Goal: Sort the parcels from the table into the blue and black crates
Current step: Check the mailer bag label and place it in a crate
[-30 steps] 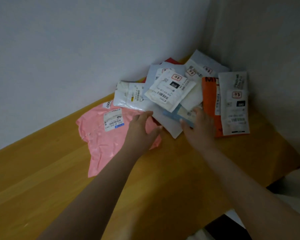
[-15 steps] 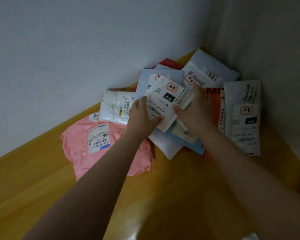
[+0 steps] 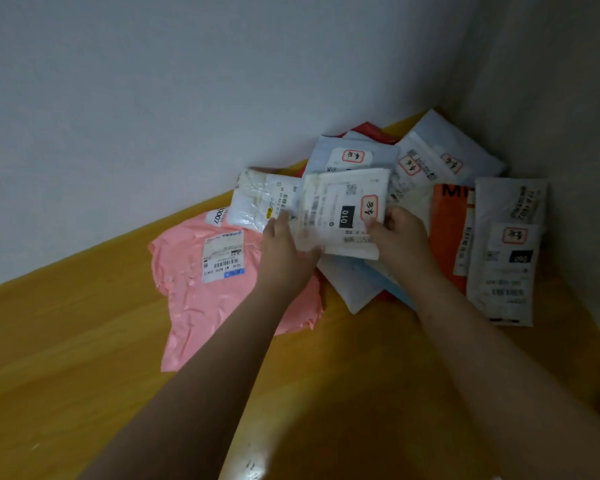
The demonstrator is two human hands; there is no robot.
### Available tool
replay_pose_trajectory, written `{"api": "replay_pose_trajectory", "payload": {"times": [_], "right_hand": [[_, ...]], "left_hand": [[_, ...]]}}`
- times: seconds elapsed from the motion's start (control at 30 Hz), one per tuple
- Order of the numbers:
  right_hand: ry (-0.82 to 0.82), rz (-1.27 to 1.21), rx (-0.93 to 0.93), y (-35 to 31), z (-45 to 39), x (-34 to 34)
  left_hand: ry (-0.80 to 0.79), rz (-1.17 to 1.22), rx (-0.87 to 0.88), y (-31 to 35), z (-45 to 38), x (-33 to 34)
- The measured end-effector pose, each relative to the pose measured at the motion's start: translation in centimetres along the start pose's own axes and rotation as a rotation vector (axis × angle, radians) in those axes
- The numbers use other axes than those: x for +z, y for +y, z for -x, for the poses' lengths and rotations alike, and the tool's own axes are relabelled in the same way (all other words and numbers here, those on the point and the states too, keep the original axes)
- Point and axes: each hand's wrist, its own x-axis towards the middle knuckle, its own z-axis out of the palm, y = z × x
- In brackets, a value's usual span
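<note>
Up in the corner of the wooden bench [image 3: 84,358], both hands held one white parcel [image 3: 343,209] marked 010 above the heap; the left hand [image 3: 284,247] pinched its left edge with curled fingers, and the right hand [image 3: 400,233] gripped its lower right corner. Beneath lay the pink parcel [image 3: 201,292] to the left, an orange parcel [image 3: 449,226] and a grey parcel [image 3: 506,251] to the right, against the wall [image 3: 187,81]
</note>
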Motion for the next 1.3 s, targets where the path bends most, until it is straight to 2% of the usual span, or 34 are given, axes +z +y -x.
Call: {"api": "replay_pose_trajectory", "payload": {"times": [0.1, 0.2, 0.27, 0.33, 0.5, 0.63, 0.9, 1.07, 1.3], "right_hand": [[-0.016, -0.137, 0.029, -0.2, 2.3, 1.7], [-0.107, -0.212, -0.003, -0.7, 5.4, 3.8], [-0.189, -0.210, -0.021, -0.8, 7.6, 5.2], [-0.236, -0.194, -0.027, -1.1, 9.7, 6.2], [-0.149, -0.183, -0.060, -2.3, 14.2, 6.9], [-0.265, -0.080, -0.244, -3.0, 19.0, 9.8], [-0.363, -0.033, -0.399, -0.7, 30.5, 19.5], [-0.430, 0.012, -0.459, 1.1, 36.8, 26.0], [-0.549, 0.212, -0.464, 3.2, 42.1, 33.3]], "left_hand": [[0.095, 0.160, -0.102, -0.4, 2.7, -1.6], [0.137, 0.472, -0.214, -0.9, 5.1, -3.1], [0.190, 0.662, -0.237, -1.7, 6.5, -4.2], [0.266, 0.741, -0.213, -2.9, 8.0, -5.5], [0.289, 0.685, -0.133, -7.3, 12.3, -9.7], [0.321, 0.699, -0.100, -10.9, 17.0, -12.6], [0.405, 0.672, -0.065, -21.6, 28.1, -18.0], [0.505, 0.537, -0.068, -28.2, 34.6, -21.3], [0.567, 0.459, -0.201, -36.4, 40.4, -23.4]]}}
